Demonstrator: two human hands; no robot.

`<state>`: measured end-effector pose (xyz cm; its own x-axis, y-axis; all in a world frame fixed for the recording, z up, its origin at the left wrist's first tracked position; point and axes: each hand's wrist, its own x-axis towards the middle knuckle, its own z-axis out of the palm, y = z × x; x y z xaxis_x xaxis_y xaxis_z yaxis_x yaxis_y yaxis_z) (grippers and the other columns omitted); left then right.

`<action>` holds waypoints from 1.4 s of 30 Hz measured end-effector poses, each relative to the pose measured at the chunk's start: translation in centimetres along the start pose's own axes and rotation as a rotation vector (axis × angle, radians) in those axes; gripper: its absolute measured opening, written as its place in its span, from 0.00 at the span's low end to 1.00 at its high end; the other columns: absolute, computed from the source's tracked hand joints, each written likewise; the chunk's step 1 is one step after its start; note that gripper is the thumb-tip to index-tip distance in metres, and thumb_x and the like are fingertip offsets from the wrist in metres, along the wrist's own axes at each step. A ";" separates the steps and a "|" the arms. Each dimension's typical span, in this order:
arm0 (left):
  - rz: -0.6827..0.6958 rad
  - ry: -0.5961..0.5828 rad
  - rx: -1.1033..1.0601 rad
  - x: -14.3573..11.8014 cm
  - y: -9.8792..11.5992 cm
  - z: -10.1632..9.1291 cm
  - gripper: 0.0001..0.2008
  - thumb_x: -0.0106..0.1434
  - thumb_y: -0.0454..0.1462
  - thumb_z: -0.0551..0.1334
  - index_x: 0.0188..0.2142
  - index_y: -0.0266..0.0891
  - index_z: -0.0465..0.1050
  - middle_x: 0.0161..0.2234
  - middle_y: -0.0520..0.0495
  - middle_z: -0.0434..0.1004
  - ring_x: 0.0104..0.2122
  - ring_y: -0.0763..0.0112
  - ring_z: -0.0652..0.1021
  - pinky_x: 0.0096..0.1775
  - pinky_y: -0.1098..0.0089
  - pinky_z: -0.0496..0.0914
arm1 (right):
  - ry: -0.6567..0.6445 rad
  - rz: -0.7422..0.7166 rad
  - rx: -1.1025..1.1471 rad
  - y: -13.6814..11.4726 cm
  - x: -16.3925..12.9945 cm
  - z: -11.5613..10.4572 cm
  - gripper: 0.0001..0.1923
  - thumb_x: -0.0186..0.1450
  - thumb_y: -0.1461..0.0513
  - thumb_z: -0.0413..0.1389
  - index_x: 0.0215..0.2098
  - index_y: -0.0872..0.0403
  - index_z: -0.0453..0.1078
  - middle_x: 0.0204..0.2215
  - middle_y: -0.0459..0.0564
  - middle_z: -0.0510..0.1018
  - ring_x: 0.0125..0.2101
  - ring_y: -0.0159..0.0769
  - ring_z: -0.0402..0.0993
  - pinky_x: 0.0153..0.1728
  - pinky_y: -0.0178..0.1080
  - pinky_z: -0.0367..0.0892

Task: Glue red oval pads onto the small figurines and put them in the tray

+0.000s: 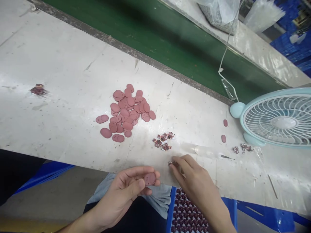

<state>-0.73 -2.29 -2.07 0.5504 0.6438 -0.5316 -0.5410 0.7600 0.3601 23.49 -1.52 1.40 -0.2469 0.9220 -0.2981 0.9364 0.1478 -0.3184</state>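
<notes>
Status at this frame: left hand (126,189) held one red oval pad (150,178) flat between thumb and fingertips, face up, just off the near edge of the white bench (60,64), over the lap. Grip was narrow, closed on the pad, thumb on the lower rim, fingers behind. Right hand (191,176) was down on the bench edge, index and thumb pinched nearly shut on a tiny dark clip (170,163); too small to tell if it was actually lifted or just touched. Progress, judging from the layout only: most work looked undone. Big pile of red pads (126,111) sat mid-bench, well apart from both hands, approx untouched. Small heap of dark clips (163,141) lay between the pile and the right hand, near the fingers. Blue tray (186,215) under the right wrist showed rows of small dark-red pieces, so some output seemed already stacked there, but can't confirm what they are, partly hidden by the arm. Two stray pads (224,138) and a few more clips (244,148) lay by the pale blue fan (279,118) on the right. Another small dark clump (38,90) sat far left, alone. Clear plastic tube w/ a thin metal pin (227,157) lay just beyond the right hand. Green belt (157,35) ran behind the bench; couldn't tell if it moved.
</notes>
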 end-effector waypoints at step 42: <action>0.264 -0.025 0.349 0.3 -0.7 1.2 0.05 0.60 0.30 0.72 0.33 0.43 0.84 0.45 0.47 0.86 0.48 0.66 0.83 0.52 0.74 0.76 | 0.181 0.226 1.205 -5.9 -2.0 -0.2 0.02 0.66 0.63 0.64 0.37 0.50 0.79 0.34 0.47 0.83 0.31 0.31 0.80 0.32 0.29 0.77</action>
<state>0.55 -2.51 -1.52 0.4394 0.8187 -0.3697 -0.4199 0.5510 0.7211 18.51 -4.21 4.02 0.0180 0.9343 -0.3561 0.1038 -0.3560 -0.9287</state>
